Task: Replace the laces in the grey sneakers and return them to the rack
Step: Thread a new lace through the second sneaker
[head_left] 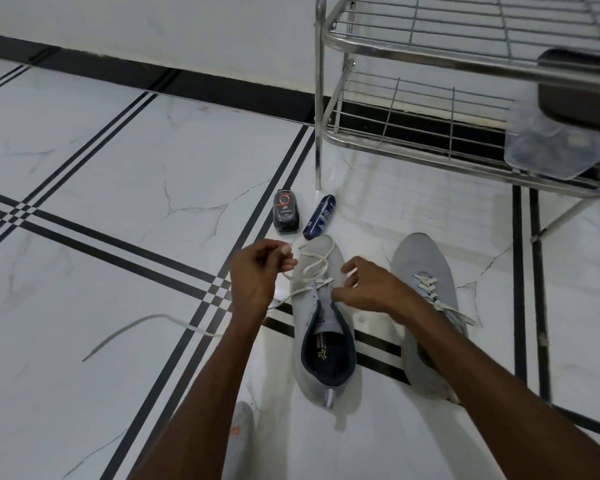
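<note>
Head view showed the grey cloth sneaker with the dark blue lining point(326, 341) flat on the white tiled floor with black stripes point(118, 168), right between the two arms. A white flat lace point(312, 271) crossed only its lowest holes near the toe, and the holes higher up looked bare, so this shoe was about partly laced. The left hand point(257, 271) had its fingers curled and pinched one strand of that lace, pulling it out to the side. The right hand point(368, 285) had its fingers bent over the holes and seemed to pinch the other strand (the grip was too small to be sure). A loose lace end point(136, 327) trailed away over the floor.

Just beside it, the second grey sneaker point(426, 306) looked fully laced but not tied. Neither shoe was on the shiny metal wire rack point(430, 140) yet. A dark polish box point(285, 213) and a blue spray can point(321, 216) lay near the toe.
</note>
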The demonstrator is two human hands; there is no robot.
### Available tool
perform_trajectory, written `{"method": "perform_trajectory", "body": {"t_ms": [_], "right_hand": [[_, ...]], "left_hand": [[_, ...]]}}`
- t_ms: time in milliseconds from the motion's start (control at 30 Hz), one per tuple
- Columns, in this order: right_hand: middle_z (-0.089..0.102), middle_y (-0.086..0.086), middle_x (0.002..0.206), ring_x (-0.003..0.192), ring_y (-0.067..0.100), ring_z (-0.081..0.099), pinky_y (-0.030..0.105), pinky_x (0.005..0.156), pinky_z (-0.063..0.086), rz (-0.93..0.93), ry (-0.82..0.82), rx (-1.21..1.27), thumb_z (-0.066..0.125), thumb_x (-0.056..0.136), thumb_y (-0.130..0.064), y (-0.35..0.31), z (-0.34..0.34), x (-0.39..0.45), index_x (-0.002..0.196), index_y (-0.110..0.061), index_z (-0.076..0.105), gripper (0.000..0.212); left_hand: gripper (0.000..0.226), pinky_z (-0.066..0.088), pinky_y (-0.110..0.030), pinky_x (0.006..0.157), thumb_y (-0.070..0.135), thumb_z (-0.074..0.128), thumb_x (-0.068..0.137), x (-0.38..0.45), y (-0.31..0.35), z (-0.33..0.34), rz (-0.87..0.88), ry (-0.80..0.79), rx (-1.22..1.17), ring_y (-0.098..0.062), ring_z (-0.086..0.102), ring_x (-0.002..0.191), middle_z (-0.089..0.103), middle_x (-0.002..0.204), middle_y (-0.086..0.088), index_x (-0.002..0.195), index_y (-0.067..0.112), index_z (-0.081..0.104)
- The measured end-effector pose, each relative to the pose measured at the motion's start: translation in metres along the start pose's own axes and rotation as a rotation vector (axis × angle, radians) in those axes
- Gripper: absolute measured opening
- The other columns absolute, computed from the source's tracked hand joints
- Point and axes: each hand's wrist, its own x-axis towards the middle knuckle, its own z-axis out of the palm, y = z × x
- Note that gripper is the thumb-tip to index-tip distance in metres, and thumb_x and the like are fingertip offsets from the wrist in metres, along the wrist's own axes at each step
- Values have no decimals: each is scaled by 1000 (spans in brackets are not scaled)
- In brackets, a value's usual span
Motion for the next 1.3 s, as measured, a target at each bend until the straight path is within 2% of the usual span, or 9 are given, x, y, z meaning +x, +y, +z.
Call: {"method": "perform_trajectory", "body": {"t_ms": [67,233,367,500,633,933,1033,1100,1300], "right_hand": [[58,4,120,105,21,60,32,85,52,20,-74,-128,76,79,-38,3,14,-1,127,-17,52,57],[57,8,110,100,27,60,35,79,49,-157,320,-315,66,90,-39,16,56,2,110,-12,61,34],[70,6,88,83,25,66,31,67,46,-204,409,-206,64,91,-27,24,59,9,88,-11,73,19],[78,0,88,84,14,69,28,79,53,-120,344,180,70,87,-18,32,45,13,93,-15,82,13],[75,-10,83,80,6,66,23,72,49,-13,251,402,73,85,-18,38,42,18,91,-25,81,11],[68,-10,65,61,4,55,22,59,45,32,197,555,75,87,-16,40,41,20,86,-27,79,12],[72,-4,73,67,8,57,25,63,47,26,186,562,75,87,-15,39,39,20,79,-32,78,19],[73,-3,78,70,10,58,26,64,47,25,175,564,74,87,-14,39,40,20,78,-34,76,22],[76,-3,91,83,8,66,23,71,54,28,106,638,76,88,-18,37,37,19,94,-23,80,9]], "left_hand": [[10,62,-32,70,9,68,96,-3,-12,7,35,-91,145,-19,75,68,76,73,-7,93,2,75],[7,57,-21,71,19,73,92,-10,-34,19,89,-234,400,-4,71,70,75,76,11,91,19,80],[8,47,-8,68,19,75,90,-15,-38,25,90,-298,491,1,67,70,76,84,8,93,18,82],[10,44,-4,68,17,75,87,-19,-38,30,101,-286,539,0,63,70,76,90,5,94,19,82],[12,41,-9,70,18,77,82,-21,-37,37,128,-269,574,-11,64,81,72,91,0,93,19,82],[11,41,-11,70,21,76,83,-24,-44,42,99,-209,614,-9,61,80,71,91,1,91,17,81],[8,46,-18,73,19,74,83,-26,-45,45,85,-196,598,-11,62,81,70,90,2,89,18,80],[7,40,-10,71,20,74,83,-28,-46,46,77,-169,603,-10,62,82,70,91,3,88,18,79],[15,46,-14,75,29,77,88,-27,-48,47,81,-214,569,-8,60,88,65,98,5,96,17,80]]}}
